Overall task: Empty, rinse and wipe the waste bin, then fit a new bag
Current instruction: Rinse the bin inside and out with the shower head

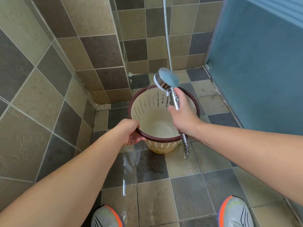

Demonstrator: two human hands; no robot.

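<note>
Head view, looking down into a tiled shower corner. Waste bin (157,115), cream plastic with slotted sides and a dark red-brown rim, stands on the wet floor (185,189) near the corner of the tiled walls (68,66), tilted slightly toward the person. No bag inside; water pooling pale at the bottom. Left hand (131,132) grips the near-left part of the rim, fingers curled under it, thumb on top. Right hand (183,113) is wrapped round the chrome handle of a shower head (167,79), held above the far side of the bin, spray face turned down and left; thin streams run from it onto the bin's far inner wall. Metal hose (167,35) hangs along the back wall behind the head, and another coiled stretch leaves the handle's lower end just beside the bin's near-right rim. Blue frosted panel (255,63) closes off the right side. Water streaks and a bright reflection on the floor tiles in front of the bin. Two grey shoes with orange trim (234,213) at the bottom edge, well apart from the bin.
</note>
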